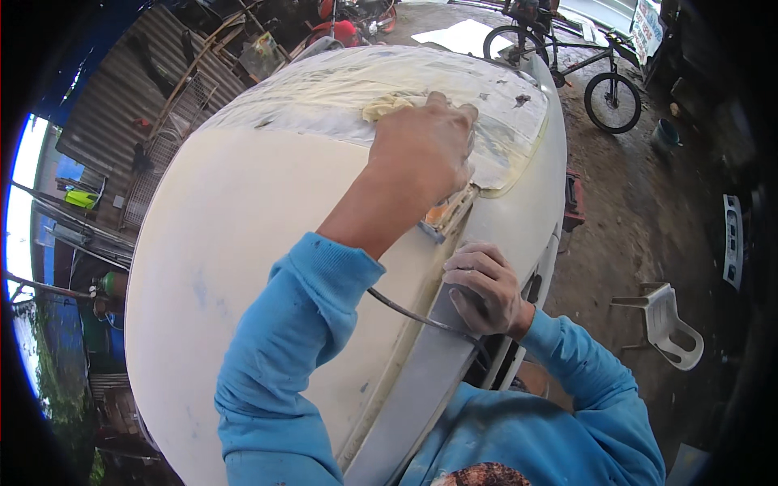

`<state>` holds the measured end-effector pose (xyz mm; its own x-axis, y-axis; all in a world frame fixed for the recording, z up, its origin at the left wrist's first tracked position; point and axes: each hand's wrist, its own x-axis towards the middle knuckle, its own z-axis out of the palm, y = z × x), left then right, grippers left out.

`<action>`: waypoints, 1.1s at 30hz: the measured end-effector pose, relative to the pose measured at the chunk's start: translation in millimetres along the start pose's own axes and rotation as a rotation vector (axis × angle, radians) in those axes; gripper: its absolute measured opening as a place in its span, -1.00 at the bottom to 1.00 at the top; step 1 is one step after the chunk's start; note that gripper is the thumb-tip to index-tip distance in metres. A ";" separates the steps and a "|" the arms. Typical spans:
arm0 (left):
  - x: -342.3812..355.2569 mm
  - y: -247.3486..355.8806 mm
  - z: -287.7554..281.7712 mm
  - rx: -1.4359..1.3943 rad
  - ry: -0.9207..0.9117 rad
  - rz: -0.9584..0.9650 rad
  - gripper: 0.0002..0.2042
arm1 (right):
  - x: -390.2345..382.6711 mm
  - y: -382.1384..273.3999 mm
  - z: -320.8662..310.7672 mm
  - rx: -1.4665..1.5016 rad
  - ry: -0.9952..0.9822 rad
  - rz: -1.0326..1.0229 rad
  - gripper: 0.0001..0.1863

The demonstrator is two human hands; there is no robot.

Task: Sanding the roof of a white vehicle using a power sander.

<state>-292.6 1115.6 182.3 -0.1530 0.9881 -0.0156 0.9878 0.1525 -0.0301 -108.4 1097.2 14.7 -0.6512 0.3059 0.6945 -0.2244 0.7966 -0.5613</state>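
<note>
A car's pale cream body panel (267,211) spreads in front of me, with cloudy plastic film (300,89) over its far part. My left hand (425,142) reaches across, fingers curled down against the film, closed over a crumpled yellowish cloth (387,107) that sticks out beside the knuckles. Under that wrist lies an orange and grey object (436,217), partly hidden. My dusty right hand (486,292) rests by the grey side pillar (413,385). Its fingers and thumb are curled round a dark spot; what they hold, if anything, is hidden. A thin dark hose (413,314) runs between both arms.
Beyond the car on the right stand a bicycle (571,65), a dark bucket (666,134) and a white plastic chair (668,328). A red box (573,198) sits close to the car's side. Corrugated sheet metal (113,85) and wire racks line the left.
</note>
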 end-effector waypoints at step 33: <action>-43.8 14.2 0.1 0.058 0.088 -0.173 -0.39 | -8.2 4.9 5.6 0.059 0.148 0.016 -0.81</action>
<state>-271.8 1074.5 182.4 -0.3144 0.9457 0.0826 0.9435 0.3209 -0.0825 -108.2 1095.7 3.6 -0.5422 0.3950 0.7416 -0.2603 0.7603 -0.5952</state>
